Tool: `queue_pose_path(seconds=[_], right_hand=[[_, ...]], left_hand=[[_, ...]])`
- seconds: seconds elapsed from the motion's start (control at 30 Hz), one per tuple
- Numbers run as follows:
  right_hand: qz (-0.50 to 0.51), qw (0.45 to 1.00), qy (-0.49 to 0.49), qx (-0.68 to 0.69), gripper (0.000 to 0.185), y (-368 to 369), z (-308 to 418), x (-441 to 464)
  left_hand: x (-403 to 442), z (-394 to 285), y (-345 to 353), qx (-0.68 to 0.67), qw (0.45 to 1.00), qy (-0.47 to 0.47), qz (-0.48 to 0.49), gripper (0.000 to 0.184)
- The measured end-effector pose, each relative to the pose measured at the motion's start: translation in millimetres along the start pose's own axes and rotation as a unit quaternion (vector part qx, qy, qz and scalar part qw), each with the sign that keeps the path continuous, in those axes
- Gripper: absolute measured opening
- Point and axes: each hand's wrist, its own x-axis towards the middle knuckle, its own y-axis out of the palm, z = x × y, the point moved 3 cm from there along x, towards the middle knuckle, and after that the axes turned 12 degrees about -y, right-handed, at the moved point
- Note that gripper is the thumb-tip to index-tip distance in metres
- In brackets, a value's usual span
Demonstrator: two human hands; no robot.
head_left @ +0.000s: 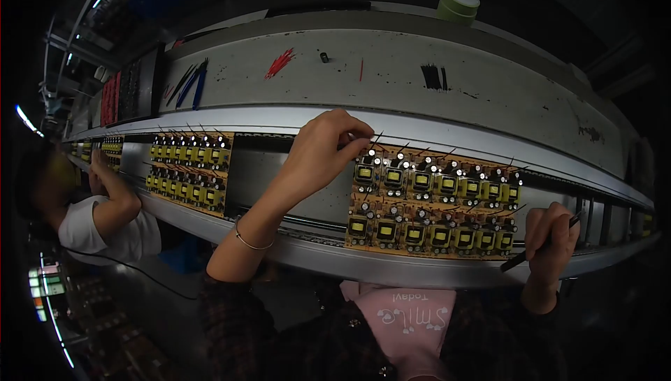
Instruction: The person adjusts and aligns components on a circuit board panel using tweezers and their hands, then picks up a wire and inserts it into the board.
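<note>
Across the right half of the frame, just right of centre: a tan circuit-board panel (438,204), two rows of parts – yellow-cored transformers, small round capacitors – with thin dark wires standing up at a slant from both rows. It lies between the rails of the line.

Left hand (327,142) comes up from lower centre-left, bracelet (253,241) at the wrist. Thumb and forefinger drawn in close at the panel's upper left corner, beside a thin dark wire; cannot tell whether they pinch it. Right hand (552,238), at the panel's lower right, has its fingers curled round a slim black stick (517,261) – gripped firmly, its lower end pointing down-left, near the panel's corner.

Left of centre, a second panel (187,166) of like parts, well apart from the first. Far left, a co-worker in a white sleeve (105,231) bends to the same line.

Upper centre, on the grey ledge (391,53): blue-handled tools (190,86), a heap of red pieces (280,64), black pieces (434,77).
</note>
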Motion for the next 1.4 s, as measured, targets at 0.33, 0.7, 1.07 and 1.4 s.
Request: queue_pose_path(seconds=[0.33,0.7,1.07,1.4], right_hand=[[0.105,0.988,-0.080,-0.077,0.042,-10,20,44],[0.339,0.921,0.018,-0.192,0.018,127,-37,147],[0.333,0.936,-0.008,-0.113,0.006,134,-49,155],[0.337,0.940,0.000,-0.058,0.004,132,-43,152]], left_hand=[[2,14,-6,-0.394,0.916,-0.051,-0.047,0.014],[-15,4,-13,-0.546,0.827,-0.053,0.119,0.019],[-19,13,-18,-0.478,0.871,-0.038,0.108,0.017],[-23,-2,-18,-0.518,0.853,-0.045,0.055,0.015]])
